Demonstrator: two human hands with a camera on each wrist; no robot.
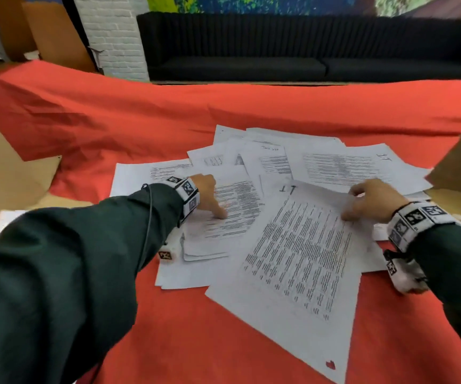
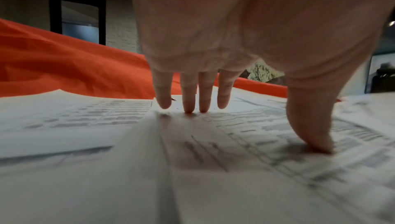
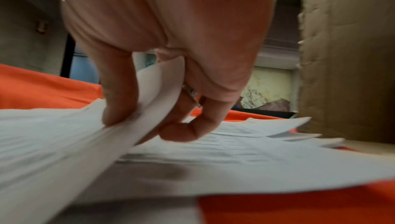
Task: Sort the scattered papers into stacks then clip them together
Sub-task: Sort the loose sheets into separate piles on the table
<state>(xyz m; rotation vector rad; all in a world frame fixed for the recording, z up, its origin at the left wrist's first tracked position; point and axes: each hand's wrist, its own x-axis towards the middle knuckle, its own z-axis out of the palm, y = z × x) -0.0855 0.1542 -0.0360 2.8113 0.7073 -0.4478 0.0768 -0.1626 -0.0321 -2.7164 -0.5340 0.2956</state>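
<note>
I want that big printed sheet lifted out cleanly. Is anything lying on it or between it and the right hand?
Nothing visible. The right hand already pinches the big printed sheet at its far right edge, and it lies on top of the pile. The left hand presses a different page.

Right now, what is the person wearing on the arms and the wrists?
Both arms have long dark green sleeves. Each wrist carries a white band with square black-and-white markers: the left band, the right band. A thin dark cable runs along the left sleeve. A small white camera unit with a marker hangs under the right wrist. A ring sits on one of the right fingers.
</note>
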